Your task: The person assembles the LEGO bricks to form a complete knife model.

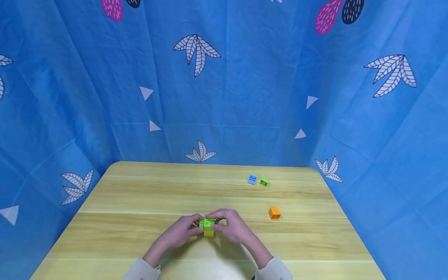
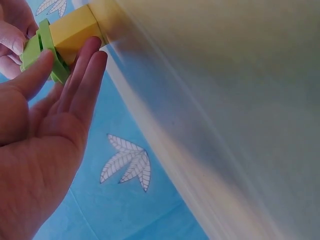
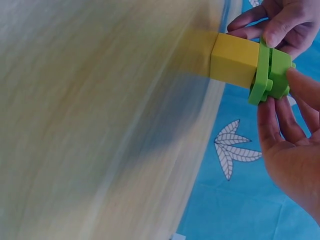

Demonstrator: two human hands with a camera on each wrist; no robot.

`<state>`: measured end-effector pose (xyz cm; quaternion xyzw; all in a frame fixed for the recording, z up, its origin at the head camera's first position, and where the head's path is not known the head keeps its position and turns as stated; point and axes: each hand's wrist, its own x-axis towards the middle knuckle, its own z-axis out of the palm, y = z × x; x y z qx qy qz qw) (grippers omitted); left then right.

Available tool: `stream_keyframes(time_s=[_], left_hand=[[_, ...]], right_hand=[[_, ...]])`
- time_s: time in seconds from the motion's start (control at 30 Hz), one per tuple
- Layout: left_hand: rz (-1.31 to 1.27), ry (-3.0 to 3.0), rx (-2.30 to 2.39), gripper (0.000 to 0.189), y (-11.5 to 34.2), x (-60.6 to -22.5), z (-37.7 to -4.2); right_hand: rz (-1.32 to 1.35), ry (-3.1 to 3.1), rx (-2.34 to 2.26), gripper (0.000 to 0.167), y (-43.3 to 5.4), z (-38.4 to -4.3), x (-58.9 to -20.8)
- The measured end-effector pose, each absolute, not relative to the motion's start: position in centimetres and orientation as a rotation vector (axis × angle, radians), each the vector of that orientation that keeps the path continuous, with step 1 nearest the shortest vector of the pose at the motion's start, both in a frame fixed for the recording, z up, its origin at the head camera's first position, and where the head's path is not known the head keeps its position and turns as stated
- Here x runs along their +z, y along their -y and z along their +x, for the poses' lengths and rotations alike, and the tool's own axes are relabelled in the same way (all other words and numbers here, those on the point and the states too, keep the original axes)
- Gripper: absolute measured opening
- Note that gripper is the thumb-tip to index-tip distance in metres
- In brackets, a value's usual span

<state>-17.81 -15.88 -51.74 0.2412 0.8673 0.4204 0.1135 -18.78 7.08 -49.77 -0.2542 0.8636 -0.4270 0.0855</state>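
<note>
A yellow block (image 3: 235, 60) stands on the wooden table, with a flat green plate (image 3: 259, 77) across its top. On that plate sits a green studded brick (image 1: 209, 222). My left hand (image 1: 180, 232) holds the green plate from the left, its thumb on the near side and its longer fingers reaching behind beside the yellow block. From the right, my right hand (image 1: 232, 226) pinches the green brick between thumb and fingers. In both wrist views the two hands face each other across the stack.
To the right on the table (image 1: 147, 194) lies an orange sloped block (image 1: 274, 212). Farther back are a blue brick (image 1: 252, 179) and a small green brick (image 1: 264, 181), side by side. A blue patterned curtain (image 1: 259, 97) surrounds the table's back and sides.
</note>
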Motion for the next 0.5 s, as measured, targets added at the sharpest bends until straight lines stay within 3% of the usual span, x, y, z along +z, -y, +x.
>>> stream_keyframes(time_s=[0.5], left_hand=[[0.699,-2.536,1.231,0.029,15.79,-51.44,-17.85]], right_hand=[[-0.780,-2.585,-1.235,0.033,-7.32,-19.18,-50.13]])
